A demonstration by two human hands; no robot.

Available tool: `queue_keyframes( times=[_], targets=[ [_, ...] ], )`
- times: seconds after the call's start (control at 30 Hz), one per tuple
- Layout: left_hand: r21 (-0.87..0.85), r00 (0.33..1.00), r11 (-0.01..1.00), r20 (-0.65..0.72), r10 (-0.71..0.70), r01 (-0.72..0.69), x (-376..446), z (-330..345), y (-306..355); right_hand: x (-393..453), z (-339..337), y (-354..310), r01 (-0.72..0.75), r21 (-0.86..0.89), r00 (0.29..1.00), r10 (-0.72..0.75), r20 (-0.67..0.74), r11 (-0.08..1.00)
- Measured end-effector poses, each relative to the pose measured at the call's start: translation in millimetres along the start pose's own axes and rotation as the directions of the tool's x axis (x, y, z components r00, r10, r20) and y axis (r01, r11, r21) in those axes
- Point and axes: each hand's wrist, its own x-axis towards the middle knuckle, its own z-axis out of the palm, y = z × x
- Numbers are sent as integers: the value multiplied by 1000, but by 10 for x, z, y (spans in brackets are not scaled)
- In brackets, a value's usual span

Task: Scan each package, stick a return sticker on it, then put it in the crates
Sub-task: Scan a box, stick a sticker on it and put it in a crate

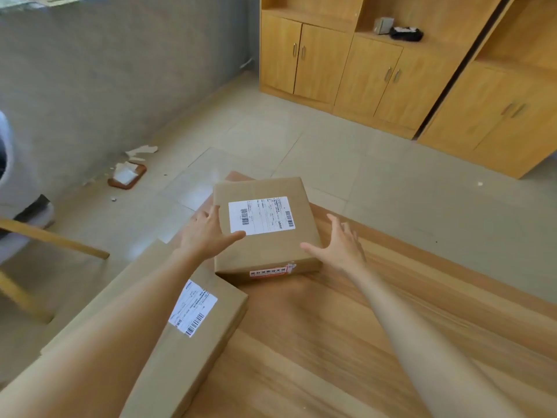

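Note:
A brown cardboard package with a white shipping label on top and a red-and-white sticker on its near side lies at the far corner of the wooden table. My left hand rests against the package's left side, thumb lying across the top near the label. My right hand is spread open at the package's right side, its thumb touching the near right corner. A second, larger cardboard package with its own white label lies nearer on the left, partly under my left forearm.
Beyond the table edge is tiled floor with torn paper scraps and a small brown tray at the left. Wooden cabinets line the far wall. A wooden chair frame stands at the left.

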Motion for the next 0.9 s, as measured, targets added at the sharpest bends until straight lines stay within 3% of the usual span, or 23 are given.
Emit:
queue_keyframes(
  times=[0.17, 0.3, 0.53, 0.7, 0.9],
  targets=[
    [-232, 993, 967, 82, -85, 102, 355, 176, -81, 466, 273, -67, -62, 80, 995, 55, 84, 995],
    [-470, 977, 866, 194, -88, 171, 603, 386, -194, 718, 472, -21, -163, 282, 975, 111, 194, 945],
    [-606, 939, 729, 311, -149, 317, 722, 566, -308, 889, 628, 55, -223, 492, 964, 114, 241, 841],
    [-669, 946, 681, 301, -117, 297, 657, 594, -196, 877, 523, 103, -217, 486, 966, 116, 230, 847],
    [-716, 976, 673, 212, -43, 185, 403, 474, 341, 673, -110, 315, -180, 464, 981, 122, 152, 867]
  ],
)
